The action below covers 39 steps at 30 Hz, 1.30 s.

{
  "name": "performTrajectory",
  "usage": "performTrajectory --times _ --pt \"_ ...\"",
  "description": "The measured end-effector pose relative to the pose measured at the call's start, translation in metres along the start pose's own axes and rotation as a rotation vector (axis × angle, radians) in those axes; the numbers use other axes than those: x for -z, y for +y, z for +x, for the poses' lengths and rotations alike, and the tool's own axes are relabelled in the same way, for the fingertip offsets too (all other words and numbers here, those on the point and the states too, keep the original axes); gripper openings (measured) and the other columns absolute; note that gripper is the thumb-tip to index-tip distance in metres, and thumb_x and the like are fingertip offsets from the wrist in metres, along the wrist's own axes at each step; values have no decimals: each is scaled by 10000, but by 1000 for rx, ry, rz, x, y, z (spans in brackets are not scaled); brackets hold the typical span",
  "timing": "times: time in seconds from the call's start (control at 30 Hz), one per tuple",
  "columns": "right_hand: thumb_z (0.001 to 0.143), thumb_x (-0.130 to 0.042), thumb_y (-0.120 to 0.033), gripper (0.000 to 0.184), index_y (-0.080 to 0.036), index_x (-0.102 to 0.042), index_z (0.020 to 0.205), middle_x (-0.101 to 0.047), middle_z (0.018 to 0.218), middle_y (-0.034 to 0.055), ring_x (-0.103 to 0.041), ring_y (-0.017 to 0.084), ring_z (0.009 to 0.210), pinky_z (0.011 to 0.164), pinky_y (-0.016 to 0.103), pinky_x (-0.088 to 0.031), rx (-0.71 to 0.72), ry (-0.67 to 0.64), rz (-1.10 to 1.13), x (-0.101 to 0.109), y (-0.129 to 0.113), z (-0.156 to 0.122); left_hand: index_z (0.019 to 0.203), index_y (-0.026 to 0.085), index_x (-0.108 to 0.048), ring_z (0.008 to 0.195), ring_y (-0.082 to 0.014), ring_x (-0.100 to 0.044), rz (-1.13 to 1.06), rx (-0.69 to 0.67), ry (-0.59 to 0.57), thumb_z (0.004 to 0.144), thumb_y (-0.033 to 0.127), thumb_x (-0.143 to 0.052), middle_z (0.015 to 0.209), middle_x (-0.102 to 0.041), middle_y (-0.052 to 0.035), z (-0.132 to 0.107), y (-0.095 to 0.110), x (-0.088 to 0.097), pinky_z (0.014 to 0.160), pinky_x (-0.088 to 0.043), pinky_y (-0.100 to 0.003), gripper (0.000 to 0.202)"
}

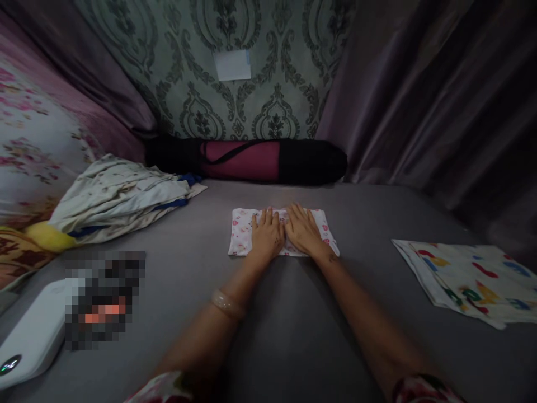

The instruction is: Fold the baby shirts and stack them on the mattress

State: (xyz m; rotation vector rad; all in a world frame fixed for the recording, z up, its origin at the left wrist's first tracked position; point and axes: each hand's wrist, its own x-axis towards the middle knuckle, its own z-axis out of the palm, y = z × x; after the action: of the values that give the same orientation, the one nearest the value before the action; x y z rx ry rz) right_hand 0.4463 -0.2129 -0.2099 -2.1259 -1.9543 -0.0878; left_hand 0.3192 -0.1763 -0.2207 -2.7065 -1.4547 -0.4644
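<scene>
Lying flat beneath left hand (267, 235) and right hand (304, 230): patterned cloth (240, 235).

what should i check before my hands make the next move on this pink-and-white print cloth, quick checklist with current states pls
1. Left hand flat on the pink-and-white print cloth: ok.
2. Right hand flat on it too, beside the left: ok.
3. Print cloth lying as a roughly rectangular piece: ok, from the visible edges.
4. Print cloth smooth beneath the hands: cannot tell, they cover it.
5. Multicoloured print cloth on the right, apart from the hands: ok.
6. Crumpled fabric heap on the left, apart too: ok.
</scene>
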Motion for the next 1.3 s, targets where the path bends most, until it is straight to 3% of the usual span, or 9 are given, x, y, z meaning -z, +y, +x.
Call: performTrajectory --times 0.2,0.37,0.57,0.8,0.97,1.07,1.17,1.3 --pt "958 -264 -260 563 -83 -347 1486 -263 1562 105 -200 234 1447 1175 489 -119 -35 -72 -36 -12 4 -9 1489 124 -333 1447 -286 -239 3 -14 -113 995 382 -179 1557 -299 -118 -7 5 -12 1184 -113 -522 579" --pt "960 -265 -270 563 -91 -345 1488 -263 1564 96 -199 228 1448 1176 485 -122 -38 -83 -24 -11 6 -8 1491 127 -331 1443 -287 -250 2 -20 -147 996 403 -177 1555 -302 -118 -4 4 -8 1181 -135 -523 587" --pt "980 -242 -305 574 -62 -318 1494 -278 1558 118 -196 255 1446 1176 472 -124 -65 6 -59 -7 17 -7 1483 115 -346 1450 -289 -227 58 63 -15 990 484 -177 1548 -309 -153 0 -12 -3 1181 -126 -511 639" --pt "975 -252 -306 566 -57 -360 1471 -309 1547 106 -219 256 1437 1174 449 -147 -79 5 -77 -16 19 -9 1481 106 -349 1450 -301 -222 72 103 -68 983 525 -155 1544 -317 -146 1 -23 -16 1174 -147 -512 679" --pt "986 -232 -309 558 -78 -354 1479 -313 1546 109 -225 244 1437 1173 436 -155 -79 8 -63 -10 25 -9 1480 97 -344 1444 -302 -238 82 86 -59 983 520 -166 1545 -308 -167 1 -25 -4 1164 -188 -502 676" --pt "982 -234 -298 565 -39 -359 1469 -333 1532 141 -244 258 1429 1172 444 -145 -99 70 -81 -10 32 -10 1479 86 -337 1439 -308 -248 106 149 -32 985 512 -174 1541 -307 -184 1 -32 3 1163 -185 -502 672" --pt "971 -247 -291 570 -12 -382 1450 -353 1518 156 -275 263 1415 1167 431 -165 -116 67 -84 -14 37 -11 1481 65 -325 1430 -320 -268 96 190 -90 985 506 -189 1529 -328 -193 1 -38 3 1156 -206 -508 677" --pt "969 -247 -297 574 -16 -385 1450 -356 1517 156 -279 262 1413 1165 429 -173 -119 59 -76 -17 37 -12 1482 56 -313 1431 -323 -263 96 181 -84 985 507 -174 1524 -336 -195 1 -39 -1 1155 -206 -513 685"
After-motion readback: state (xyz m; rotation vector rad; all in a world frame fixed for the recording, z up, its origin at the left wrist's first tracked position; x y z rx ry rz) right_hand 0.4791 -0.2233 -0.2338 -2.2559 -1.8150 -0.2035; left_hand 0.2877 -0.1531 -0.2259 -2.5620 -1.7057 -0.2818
